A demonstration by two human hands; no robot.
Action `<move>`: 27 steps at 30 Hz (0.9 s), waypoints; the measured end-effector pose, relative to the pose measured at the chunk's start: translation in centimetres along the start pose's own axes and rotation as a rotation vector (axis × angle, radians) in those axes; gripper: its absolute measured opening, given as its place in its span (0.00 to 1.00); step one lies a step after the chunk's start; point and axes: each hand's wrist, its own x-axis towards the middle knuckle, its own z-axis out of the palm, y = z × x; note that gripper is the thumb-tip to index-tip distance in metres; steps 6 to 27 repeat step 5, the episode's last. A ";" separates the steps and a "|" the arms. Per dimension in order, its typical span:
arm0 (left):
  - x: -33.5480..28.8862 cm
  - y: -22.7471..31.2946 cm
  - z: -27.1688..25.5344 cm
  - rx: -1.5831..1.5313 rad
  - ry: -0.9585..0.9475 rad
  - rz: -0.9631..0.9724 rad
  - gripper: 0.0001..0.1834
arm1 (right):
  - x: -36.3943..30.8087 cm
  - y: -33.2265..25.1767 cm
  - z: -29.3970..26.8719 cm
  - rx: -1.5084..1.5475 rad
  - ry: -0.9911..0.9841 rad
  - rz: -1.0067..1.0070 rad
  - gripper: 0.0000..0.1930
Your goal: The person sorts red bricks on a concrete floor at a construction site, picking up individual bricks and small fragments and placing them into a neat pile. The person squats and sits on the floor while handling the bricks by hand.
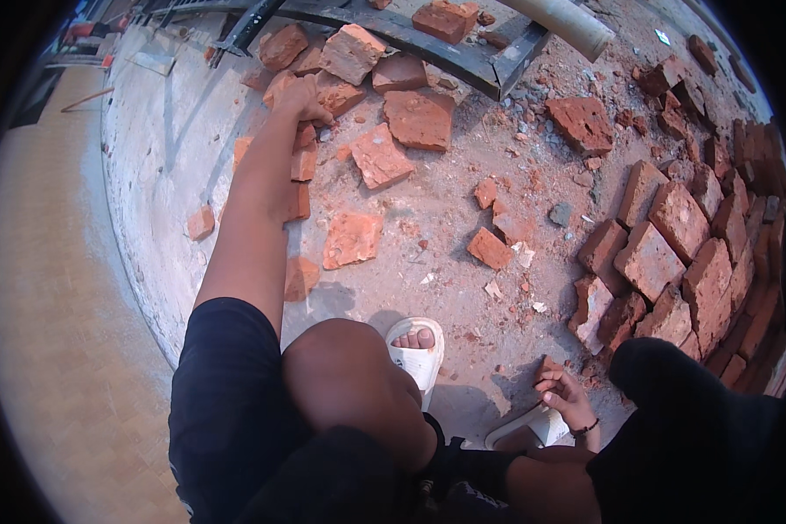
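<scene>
My left hand (299,99) reaches far forward into a loose heap of broken red bricks. It touches or lies just over a brick piece (277,88); most of its fingers are hidden, so its grip does not show. Right of it lie a pale-faced brick chunk (353,53) and a flat broken brick (419,120). My right hand (566,400), with a dark bracelet at the wrist, is low beside my right foot. Its fingers are bent around a small reddish brick piece (543,370), partly hidden by them.
A stack of bricks (651,262) rises at the right. A black metal frame (498,74) and a pale pipe (568,26) cross the far side. Rubble and brick bits (491,248) lie before my sandalled foot (417,349). A tan tiled surface (52,288) runs along the left.
</scene>
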 end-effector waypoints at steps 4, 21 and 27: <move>-6.0 3.8 -1.7 0.167 0.153 -0.091 0.57 | -0.2 -0.4 -0.3 0.019 -0.009 -0.038 0.28; -7.7 4.8 -2.2 0.221 0.219 -0.136 0.59 | -0.4 -0.8 -0.3 0.049 -0.007 -0.039 0.30; -7.7 4.8 -2.2 0.221 0.219 -0.136 0.59 | -0.4 -0.8 -0.3 0.049 -0.007 -0.039 0.30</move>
